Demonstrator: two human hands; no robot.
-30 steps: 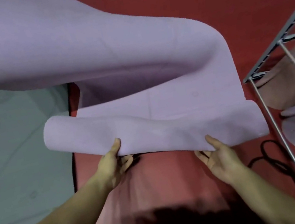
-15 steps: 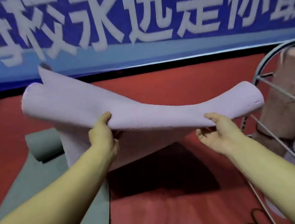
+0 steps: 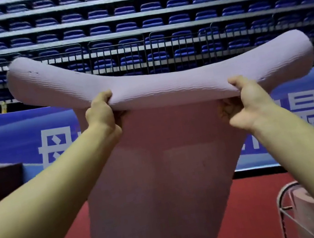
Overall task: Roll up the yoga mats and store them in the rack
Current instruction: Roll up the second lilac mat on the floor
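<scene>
**Inspector:** Position of the mat?

**Assistant:** The purple mat (image 3: 166,80) is held up at mid-frame. Its rolled part runs left to right across the picture, both ends bowing upward; the unrolled tail hangs straight down between the forearms to the lower centre.

**Inspector:** Hands?

**Assistant:** The left hand (image 3: 100,112) grips the roll left of centre, fingers curled round its underside. The right hand (image 3: 249,96) grips it right of centre, thumb on top, fingers clamped beneath. Both sit directly under the roll, roughly level, neither plainly nearer.

**Inspector:** Storage?

**Assistant:** The rack (image 3: 285,209) shows at the lower right corner, a pink rolled mat (image 3: 306,208) standing in it. It lies below and right of the right hand.

**Inspector:** Assessment?

**Assistant:** Rolling is unfinished; the loose tail must wind onto the horizontal roll. In my judgement the slack ends risk telescoping.
</scene>
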